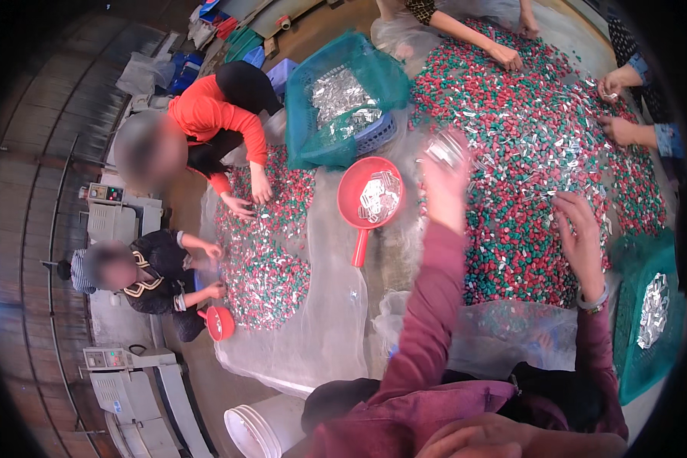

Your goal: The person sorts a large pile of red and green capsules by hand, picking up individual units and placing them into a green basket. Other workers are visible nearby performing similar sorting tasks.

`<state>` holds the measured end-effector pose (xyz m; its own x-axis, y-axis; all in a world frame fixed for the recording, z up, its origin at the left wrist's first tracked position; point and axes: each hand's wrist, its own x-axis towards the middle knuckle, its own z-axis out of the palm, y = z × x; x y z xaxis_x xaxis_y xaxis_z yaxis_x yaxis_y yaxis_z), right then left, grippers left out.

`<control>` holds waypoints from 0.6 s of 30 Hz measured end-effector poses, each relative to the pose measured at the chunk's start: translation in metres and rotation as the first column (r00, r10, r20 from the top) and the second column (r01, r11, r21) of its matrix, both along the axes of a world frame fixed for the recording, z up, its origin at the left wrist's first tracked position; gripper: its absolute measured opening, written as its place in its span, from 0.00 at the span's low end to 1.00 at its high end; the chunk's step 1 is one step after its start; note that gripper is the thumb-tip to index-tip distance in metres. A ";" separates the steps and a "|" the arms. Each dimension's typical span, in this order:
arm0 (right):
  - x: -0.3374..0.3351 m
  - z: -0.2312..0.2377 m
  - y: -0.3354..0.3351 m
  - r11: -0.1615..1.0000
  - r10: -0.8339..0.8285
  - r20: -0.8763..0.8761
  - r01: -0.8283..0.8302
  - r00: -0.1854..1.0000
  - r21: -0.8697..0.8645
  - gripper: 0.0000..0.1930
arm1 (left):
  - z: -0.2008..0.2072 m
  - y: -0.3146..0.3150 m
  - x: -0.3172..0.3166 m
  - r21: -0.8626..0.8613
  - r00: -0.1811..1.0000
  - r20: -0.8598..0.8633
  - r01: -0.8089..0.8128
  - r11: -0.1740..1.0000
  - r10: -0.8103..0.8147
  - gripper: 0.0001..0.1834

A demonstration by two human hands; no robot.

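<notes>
My left hand (444, 179), blurred by motion, is raised at the left edge of a big heap of small red, green and silver pieces (519, 252). Several flat silver metal pieces (446, 150) lie gathered in its fingers. Over the right side of the same heap reaches my right hand (580, 233), a bracelet at its wrist. Its fingers are bent and apart, the tips close to loose silver pieces. A red long-handled scoop (347, 187) holding silver pieces rests left of my left hand.
A blue basket lined with green mesh (301, 114) holds silver pieces; another green-mesh container (626, 351) stands at right. Co-workers' hands (504, 57) sort across the heap. Two people (217, 114) work at a second heap (267, 282). A white bucket (271, 424) lies near my left.
</notes>
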<state>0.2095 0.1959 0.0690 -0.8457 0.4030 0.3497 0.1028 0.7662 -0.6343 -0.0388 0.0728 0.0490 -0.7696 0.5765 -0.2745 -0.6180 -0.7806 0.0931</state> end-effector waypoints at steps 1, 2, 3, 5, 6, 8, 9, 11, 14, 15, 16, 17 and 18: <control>0.009 -0.005 0.013 0.999 -0.044 0.035 0.045 0.998 -0.022 0.14 | 0.030 -0.002 -0.045 0.303 0.996 0.089 -0.046 0.952 0.019 0.12; 0.020 -0.015 0.024 0.996 -0.084 0.044 0.083 0.995 0.028 0.14 | 0.049 0.001 -0.079 0.139 0.974 -0.033 -0.219 0.966 0.226 0.14; 0.031 -0.027 0.034 0.992 -0.107 0.044 0.103 0.993 0.071 0.15 | 0.060 0.000 -0.108 0.021 0.949 -0.115 -0.293 0.956 0.293 0.14; 0.053 -0.058 0.056 0.982 -0.123 0.080 0.110 0.989 0.152 0.17 | 0.046 -0.003 -0.126 -0.005 0.969 -0.118 -0.218 0.976 0.216 0.13; 0.063 -0.076 0.064 0.979 -0.184 0.061 0.178 0.981 0.097 0.17 | 0.031 -0.004 -0.122 -0.053 0.970 -0.166 -0.189 0.981 0.178 0.13; 0.072 -0.103 0.091 0.987 -0.158 -0.013 0.158 0.987 -0.033 0.18 | 0.000 -0.002 -0.109 -0.197 0.959 -0.261 -0.160 0.967 0.106 0.12; 0.077 -0.114 0.097 0.941 -0.240 0.007 0.235 0.971 -0.243 0.18 | -0.013 -0.003 -0.102 -0.278 0.954 -0.291 -0.149 0.949 0.065 0.12; 0.081 -0.114 0.110 0.968 -0.205 -0.030 0.207 0.978 0.143 0.19 | -0.033 -0.003 -0.085 -0.421 0.938 -0.343 -0.111 0.900 -0.044 0.11; 0.084 -0.086 0.100 0.907 -0.415 0.044 0.417 0.909 -0.054 0.20 | -0.050 0.004 -0.048 -0.698 0.698 -0.589 -0.184 0.692 -0.407 0.11; 0.087 -0.069 0.097 0.909 -0.414 0.037 0.411 0.910 0.064 0.20 | -0.062 0.018 -0.018 -0.730 0.484 -0.667 -0.271 0.627 -0.567 0.12; 0.092 -0.060 0.083 0.868 -0.488 0.044 0.490 0.872 -0.075 0.20 | -0.071 0.033 -0.008 -0.859 0.386 -0.508 -0.163 0.486 -0.770 0.13; 0.095 -0.049 0.081 0.858 -0.513 -0.027 0.513 0.858 -0.007 0.20 | -0.083 0.049 0.004 -0.916 0.232 -0.396 -0.160 0.367 -0.888 0.15; 0.097 -0.039 0.086 0.824 -0.530 -0.137 0.546 0.837 0.152 0.22 | -0.089 0.066 0.018 -0.920 -0.001 -0.308 -0.253 0.298 -0.951 0.17</control>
<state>0.3068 0.2816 0.0297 -0.4765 0.7094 0.5193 0.4844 0.7048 -0.5183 -0.0207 0.1386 -0.0399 -0.4108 0.8829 -0.2274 0.2880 0.3623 0.8864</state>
